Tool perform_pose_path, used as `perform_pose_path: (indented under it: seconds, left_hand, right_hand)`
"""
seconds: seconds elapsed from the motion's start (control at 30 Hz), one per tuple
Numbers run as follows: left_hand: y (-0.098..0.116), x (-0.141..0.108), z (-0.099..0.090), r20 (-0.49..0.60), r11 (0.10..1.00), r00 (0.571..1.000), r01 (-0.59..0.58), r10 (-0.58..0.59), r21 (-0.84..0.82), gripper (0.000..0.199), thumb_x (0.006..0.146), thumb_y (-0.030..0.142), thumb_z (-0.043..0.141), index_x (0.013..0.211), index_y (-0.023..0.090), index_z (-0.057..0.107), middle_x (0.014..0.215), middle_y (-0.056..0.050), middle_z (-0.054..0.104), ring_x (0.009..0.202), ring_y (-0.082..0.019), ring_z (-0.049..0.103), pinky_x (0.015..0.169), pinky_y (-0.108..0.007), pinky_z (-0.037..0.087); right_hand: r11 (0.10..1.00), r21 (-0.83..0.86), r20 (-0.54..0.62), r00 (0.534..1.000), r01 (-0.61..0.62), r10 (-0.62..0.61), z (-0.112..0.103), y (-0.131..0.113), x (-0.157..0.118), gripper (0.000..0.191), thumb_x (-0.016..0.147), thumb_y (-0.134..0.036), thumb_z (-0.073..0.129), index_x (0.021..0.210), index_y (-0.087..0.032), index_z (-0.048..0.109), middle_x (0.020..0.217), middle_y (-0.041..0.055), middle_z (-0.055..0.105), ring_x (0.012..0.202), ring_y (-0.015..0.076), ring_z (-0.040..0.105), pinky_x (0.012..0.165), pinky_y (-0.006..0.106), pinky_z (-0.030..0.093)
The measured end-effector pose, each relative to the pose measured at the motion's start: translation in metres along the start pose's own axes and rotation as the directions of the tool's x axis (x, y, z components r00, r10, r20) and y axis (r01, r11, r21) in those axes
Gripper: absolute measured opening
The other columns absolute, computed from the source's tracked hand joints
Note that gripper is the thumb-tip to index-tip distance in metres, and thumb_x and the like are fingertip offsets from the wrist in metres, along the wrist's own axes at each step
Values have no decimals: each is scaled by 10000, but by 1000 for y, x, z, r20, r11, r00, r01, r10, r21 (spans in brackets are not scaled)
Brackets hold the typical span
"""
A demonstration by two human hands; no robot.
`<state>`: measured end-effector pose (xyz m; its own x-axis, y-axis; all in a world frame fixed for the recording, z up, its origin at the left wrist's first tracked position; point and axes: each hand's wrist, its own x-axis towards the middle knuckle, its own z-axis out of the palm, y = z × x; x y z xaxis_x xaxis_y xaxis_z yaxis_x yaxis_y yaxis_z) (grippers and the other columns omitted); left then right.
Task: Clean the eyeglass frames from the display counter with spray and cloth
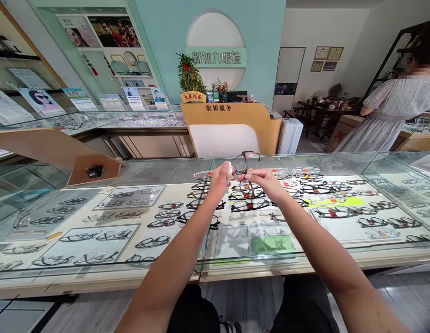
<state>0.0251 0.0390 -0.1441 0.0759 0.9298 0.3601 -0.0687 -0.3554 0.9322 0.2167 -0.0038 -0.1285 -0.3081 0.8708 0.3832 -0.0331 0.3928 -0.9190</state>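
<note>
My left hand (220, 180) is closed around a small bottle with a white nozzle top (230, 168), most of it hidden by my fingers. My right hand (262, 180) pinches a pair of dark-framed eyeglasses (247, 170), held upright on edge above the glass counter. The bottle's top is close to the lenses, just left of them. A red and white sticker shows on the upper lens. Beneath both hands, rows of eyeglasses (249, 205) lie under the counter glass, many with red tags. Nearer to me is a green cloth (273, 245).
The glass display counter (201, 267) spans the view before me. At left a slanted wooden panel (45, 148) stands above it. Beyond are a wooden cashier desk (222, 116) and more display cases. A person in a pale dress (391, 106) stands at far right.
</note>
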Motion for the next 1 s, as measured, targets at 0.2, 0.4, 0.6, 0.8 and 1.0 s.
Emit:
perform_pose_path:
  seconds: [0.2,0.4,0.6,0.8,1.0]
  left_hand:
    - [3,-3,1,-3,997,999,-39,39,64,710,832,913,587,734,211,617,571,4,476,515,-132,401,472,-268,303]
    - [1,-2,-1,59,990,997,-66,59,123,701,897,893,509,714,218,547,598,9,446,524,-131,370,489,-273,295]
    - [1,-7,0,204,961,974,-147,99,234,639,979,788,443,717,212,528,657,3,463,610,-151,429,573,-287,320]
    - [3,-10,0,305,923,947,-202,99,329,561,976,698,513,712,203,511,686,9,475,693,-162,443,666,-299,334]
    - [21,-11,-3,256,940,964,-151,71,305,608,970,783,443,775,211,511,699,6,471,656,-151,439,597,-285,340]
  right_hand:
    - [1000,22,31,999,7,-8,6,-5,-1,317,875,-570,795,909,-274,902,896,23,750,894,217,640,868,357,504]
    - [998,56,-6,999,36,-35,4,2,0,265,921,-514,771,941,-284,900,973,18,797,953,218,659,936,360,496]
    - [951,310,-156,985,-20,72,0,7,5,317,831,-542,833,913,-240,884,989,59,827,921,212,691,889,342,528]
    - [912,409,-212,974,12,83,-1,10,9,301,785,-505,885,891,-224,888,973,67,829,904,187,685,824,298,538]
    - [898,440,-194,976,0,95,-5,15,9,318,816,-492,866,966,-212,880,993,67,831,894,178,709,805,281,544]
